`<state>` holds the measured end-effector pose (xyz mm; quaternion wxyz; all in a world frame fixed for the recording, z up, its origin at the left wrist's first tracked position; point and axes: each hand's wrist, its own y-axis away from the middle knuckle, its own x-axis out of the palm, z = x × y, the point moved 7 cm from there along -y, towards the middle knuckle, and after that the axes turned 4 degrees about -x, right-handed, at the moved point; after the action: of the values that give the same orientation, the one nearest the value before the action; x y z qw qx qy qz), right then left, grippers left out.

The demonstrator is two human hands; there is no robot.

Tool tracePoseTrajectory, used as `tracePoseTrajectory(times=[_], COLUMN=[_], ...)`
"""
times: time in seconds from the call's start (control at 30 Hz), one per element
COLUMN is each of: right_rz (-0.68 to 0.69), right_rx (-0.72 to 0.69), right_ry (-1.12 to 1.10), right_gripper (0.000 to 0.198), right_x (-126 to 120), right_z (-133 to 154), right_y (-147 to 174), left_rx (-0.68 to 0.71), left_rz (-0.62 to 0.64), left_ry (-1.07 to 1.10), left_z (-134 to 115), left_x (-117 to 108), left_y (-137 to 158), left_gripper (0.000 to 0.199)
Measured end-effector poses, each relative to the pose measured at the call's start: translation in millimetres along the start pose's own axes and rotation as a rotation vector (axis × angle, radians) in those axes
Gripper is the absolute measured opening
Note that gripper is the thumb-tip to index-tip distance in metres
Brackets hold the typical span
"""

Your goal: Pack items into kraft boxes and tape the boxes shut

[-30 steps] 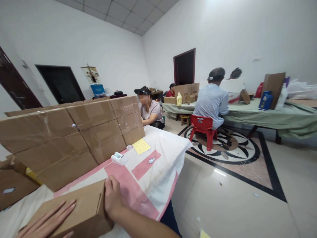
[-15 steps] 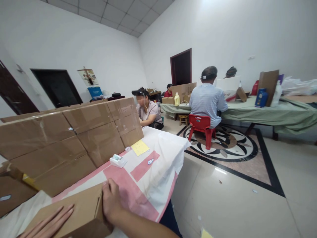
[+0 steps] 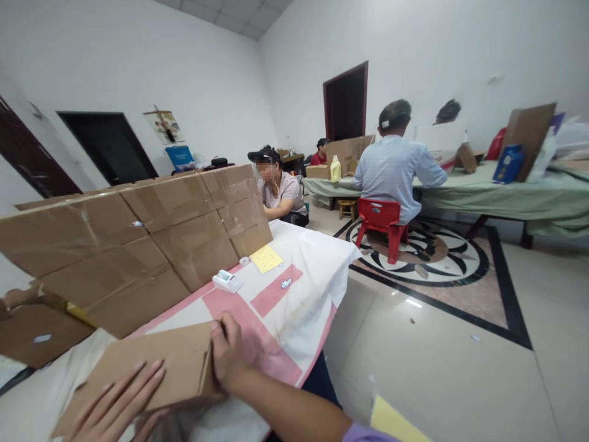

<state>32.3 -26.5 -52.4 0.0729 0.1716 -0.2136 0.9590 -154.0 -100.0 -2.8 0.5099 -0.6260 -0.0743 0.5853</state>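
A brown cardboard box (image 3: 161,350) lies on the cloth-covered table in front of me. My left hand (image 3: 120,402) rests across its top near the front edge, fingers stretched out and slightly apart. At the box's right end, my right hand (image 3: 229,353) has its fingers curled over the top edge and side. Its palm side is hidden. Beyond the right hand, a small white device (image 3: 227,282) sits on the pink and white tablecloth (image 3: 267,368). Next to it are a roll of tape (image 3: 244,261) and a yellow sheet with small marks (image 3: 267,259).
Stacked, taped cartons (image 3: 179,227) line the table's far left side. An open carton (image 3: 41,328) stands at left. A person (image 3: 285,193) sits beyond the stack; another sits on a red chair (image 3: 380,215) at a green-covered table (image 3: 497,196). Yellow paper (image 3: 396,423) shows at the bottom.
My view has tipped lower, so the table and room sit higher in the picture. The box and both hands appear farther up and right. Each hand keeps about the same place on the box.
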Motion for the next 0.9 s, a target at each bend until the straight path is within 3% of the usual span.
tracePoseTrajectory(times=[0.07, 0.17, 0.23, 0.3, 0.43, 0.5, 0.57, 0.7, 0.8, 0.9], right_rz=[-0.052, -0.219, -0.347, -0.456, -0.713, -0.83, -0.907, -0.909, -0.885, -0.854], right_rx=[0.029, -0.009, -0.087, -0.194, -0.37, -0.4, -0.379, -0.298, -0.303, -0.339], right_ry=[-0.018, -0.02, 0.032, 0.147, 0.329, 0.392, 0.457, 0.467, 0.637, 0.747], right_gripper=[0.021, 0.024, 0.029, 0.03, 0.028, 0.026, 0.027, 0.031, 0.035, 0.037], right_x=[-26.9, -87.4, -133.6, -178.6, -266.2, -305.1, -336.4, -368.9, -366.7, -354.3], right_z=[8.5, 29.9, 50.9, 74.5, 100.5, 97.1, 86.1, 56.6, 41.3, 18.7], right_y=[-1.7, -13.8, -28.9, -49.0, -95.2, -120.5, -148.0, -206.2, -248.7, -297.0], left_rx=[0.108, 0.232, 0.281, 0.284, 0.177, 0.085, 0.023, -0.221, -0.368, -0.493], left_rz=[-0.017, -0.016, 0.045, 0.03, 0.009, 0.094, 0.121, 0.116, 0.132, 0.205], left_ry=[-0.077, 0.004, 0.116, 0.221, 0.461, 0.67, 0.726, 0.775, 0.879, 1.07], left_z=[-26.3, -64.1, -88.5, -111.1, -150.2, -169.0, -189.6, -217.1, -224.4, -221.3], left_x=[3.7, 25.9, 52.9, 81.4, 161.6, 215.3, 262.9, 324.5, 340.9, 348.8], left_y=[-26.0, -77.6, -116.6, -157.6, -234.5, -262.4, -278.7, -282.3, -273.9, -268.2], left_gripper=[0.074, 0.074, 0.072, 0.062, 0.046, 0.042, 0.04, 0.051, 0.061, 0.056])
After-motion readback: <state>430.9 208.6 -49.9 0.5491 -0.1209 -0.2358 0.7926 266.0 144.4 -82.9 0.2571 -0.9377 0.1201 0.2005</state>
